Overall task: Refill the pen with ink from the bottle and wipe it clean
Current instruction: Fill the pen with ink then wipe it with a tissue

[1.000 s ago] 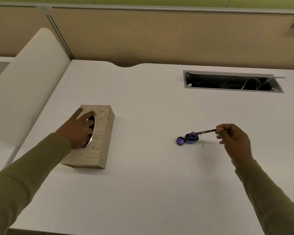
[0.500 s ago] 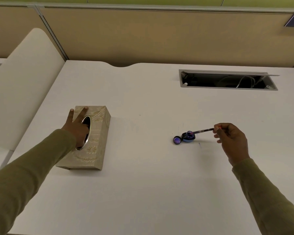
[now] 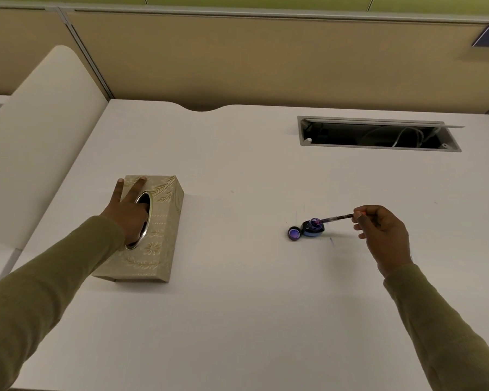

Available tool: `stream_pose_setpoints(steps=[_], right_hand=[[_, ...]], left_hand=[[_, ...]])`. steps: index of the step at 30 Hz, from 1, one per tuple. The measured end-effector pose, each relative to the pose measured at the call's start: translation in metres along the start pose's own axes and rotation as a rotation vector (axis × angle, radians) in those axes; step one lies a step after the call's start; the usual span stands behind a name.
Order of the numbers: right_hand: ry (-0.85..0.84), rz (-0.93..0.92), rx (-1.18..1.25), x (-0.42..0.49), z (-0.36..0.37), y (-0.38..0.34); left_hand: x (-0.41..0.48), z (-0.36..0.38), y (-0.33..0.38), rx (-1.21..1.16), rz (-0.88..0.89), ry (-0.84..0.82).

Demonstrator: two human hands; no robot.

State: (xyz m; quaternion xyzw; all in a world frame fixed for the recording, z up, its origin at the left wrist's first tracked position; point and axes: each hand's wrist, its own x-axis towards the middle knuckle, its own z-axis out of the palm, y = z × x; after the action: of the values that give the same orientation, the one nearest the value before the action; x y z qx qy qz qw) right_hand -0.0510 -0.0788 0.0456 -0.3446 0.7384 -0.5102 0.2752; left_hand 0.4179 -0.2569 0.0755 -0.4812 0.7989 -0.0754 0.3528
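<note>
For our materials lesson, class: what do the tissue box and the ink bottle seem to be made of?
Tissue box: probably card or board wrapped in beige embossed covering, judging by raised floral patterns and a soft sheen; shiny metal-looking rim round its slot. Ink bottle: likely glass, dark and glossy; too small to be sure.
</note>
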Motion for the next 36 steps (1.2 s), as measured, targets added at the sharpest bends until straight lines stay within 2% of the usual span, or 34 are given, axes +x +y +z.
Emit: stream_pose_setpoints(steps=[7, 31, 36], right_hand=[[0.004, 0.002, 0.004, -0.001, -0.001, 0.003], [0.012, 0.004, 0.003, 0.000, 0.000, -0.002], [0.014, 0.007, -0.004, 0.001, -0.002, -0.002]], left_hand=[[0.000, -0.004, 0.003, -0.066, -0.032, -0.042], [0.001, -0.006, 0.002, -0.047, -0.015, -0.059], [0.000, -0.011, 0.000, 0.022, -0.019, 0.008]])
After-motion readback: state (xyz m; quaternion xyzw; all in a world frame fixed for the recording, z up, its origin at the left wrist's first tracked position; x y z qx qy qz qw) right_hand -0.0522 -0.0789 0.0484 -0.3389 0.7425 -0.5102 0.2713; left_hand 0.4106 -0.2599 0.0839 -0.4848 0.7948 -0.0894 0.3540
